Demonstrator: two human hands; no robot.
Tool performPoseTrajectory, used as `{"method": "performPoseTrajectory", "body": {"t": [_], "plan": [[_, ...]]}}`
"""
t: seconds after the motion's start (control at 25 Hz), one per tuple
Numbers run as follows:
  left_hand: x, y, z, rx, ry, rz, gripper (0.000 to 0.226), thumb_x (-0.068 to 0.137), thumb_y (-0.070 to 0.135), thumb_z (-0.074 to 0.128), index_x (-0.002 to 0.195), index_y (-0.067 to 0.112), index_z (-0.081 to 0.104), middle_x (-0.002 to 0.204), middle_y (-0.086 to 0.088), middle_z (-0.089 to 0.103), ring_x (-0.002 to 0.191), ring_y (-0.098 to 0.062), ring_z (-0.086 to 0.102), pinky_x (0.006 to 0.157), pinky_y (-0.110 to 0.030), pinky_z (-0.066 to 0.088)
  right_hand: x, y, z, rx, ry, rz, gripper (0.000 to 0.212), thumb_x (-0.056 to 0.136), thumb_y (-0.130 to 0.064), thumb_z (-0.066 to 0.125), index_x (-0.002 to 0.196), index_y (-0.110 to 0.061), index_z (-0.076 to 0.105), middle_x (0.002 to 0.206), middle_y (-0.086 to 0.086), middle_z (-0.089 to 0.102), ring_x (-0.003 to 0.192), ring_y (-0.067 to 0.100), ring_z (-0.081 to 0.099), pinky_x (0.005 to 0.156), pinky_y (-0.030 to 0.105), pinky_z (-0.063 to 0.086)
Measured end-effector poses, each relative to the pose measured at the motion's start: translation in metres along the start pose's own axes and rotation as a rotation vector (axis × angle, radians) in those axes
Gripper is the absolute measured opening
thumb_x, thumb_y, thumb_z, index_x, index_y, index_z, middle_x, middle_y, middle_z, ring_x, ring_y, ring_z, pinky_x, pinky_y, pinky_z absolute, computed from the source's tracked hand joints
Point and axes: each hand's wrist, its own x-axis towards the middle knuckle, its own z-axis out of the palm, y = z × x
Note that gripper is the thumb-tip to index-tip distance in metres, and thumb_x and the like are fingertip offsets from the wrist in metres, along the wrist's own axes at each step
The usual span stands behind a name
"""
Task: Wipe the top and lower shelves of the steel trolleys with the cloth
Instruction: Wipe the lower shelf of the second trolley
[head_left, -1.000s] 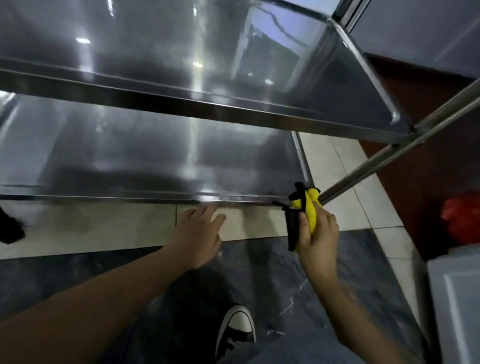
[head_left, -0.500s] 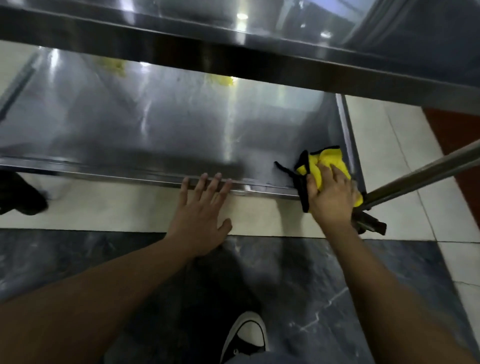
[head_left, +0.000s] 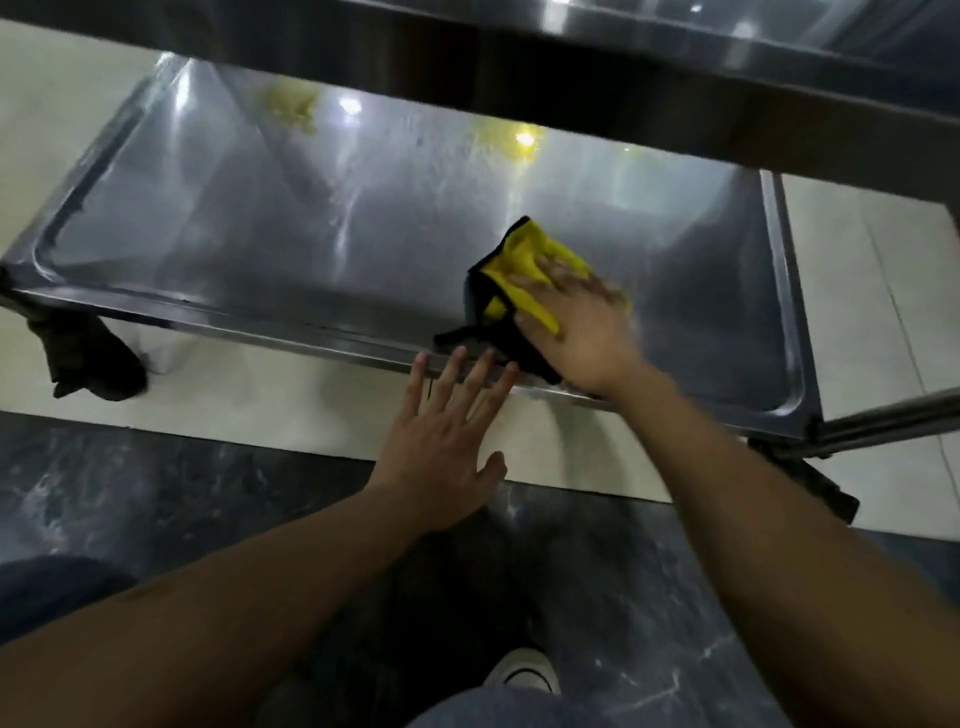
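Note:
The steel trolley's lower shelf (head_left: 260, 249) fills the middle of the view, a shallow tray with a raised rim. A yellow cloth with black edging (head_left: 511, 270) lies on it right of centre. My right hand (head_left: 576, 327) presses flat on the cloth with straight fingers, blurred by motion. My left hand (head_left: 447, 441) is spread flat, fingertips touching the shelf's front rim just left of the cloth. The top shelf's edge (head_left: 623, 78) runs across the top of the view and hides the back of the lower shelf.
A black castor (head_left: 88, 358) stands under the shelf's left front corner, another (head_left: 810, 483) at the right. A steel leg tube (head_left: 893, 421) juts in from the right. Pale and dark marble floor tiles lie below; my shoe (head_left: 524, 670) shows at the bottom.
My right hand has slid the cloth from the shelf's right front corner leftwards and further in. The view has dropped lower under the top shelf. My left hand stays at the front rim.

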Motion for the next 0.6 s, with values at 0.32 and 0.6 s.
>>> {"method": "performPoseTrajectory", "body": {"t": [0.32, 0.6], "plan": [[0.0, -0.003, 0.003, -0.035, 0.007, -0.009, 0.079, 0.095, 0.06, 0.012, 0.156, 0.026, -0.024, 0.165, 0.0, -0.028, 0.152, -0.025, -0.026, 0.123, -0.056, -0.006, 0.018, -0.013, 0.003, 0.009, 0.027, 0.212, 0.058, 0.094, -0.061, 0.039, 0.149, -0.04, 0.041, 0.163, 0.004, 0.03, 0.148, 0.027, 0.03, 0.12, 0.049, 0.023], [0.003, -0.001, 0.006, -0.02, 0.026, 0.014, 0.081, 0.095, 0.062, 0.016, 0.157, 0.027, -0.023, 0.166, -0.003, -0.025, 0.153, -0.026, -0.022, 0.124, -0.056, -0.008, 0.023, 0.045, -0.02, 0.055, 0.111, 0.78, 0.054, 0.099, -0.053, 0.036, 0.15, -0.037, 0.039, 0.165, 0.003, 0.026, 0.151, 0.022, 0.022, 0.123, 0.051, 0.011]]}}
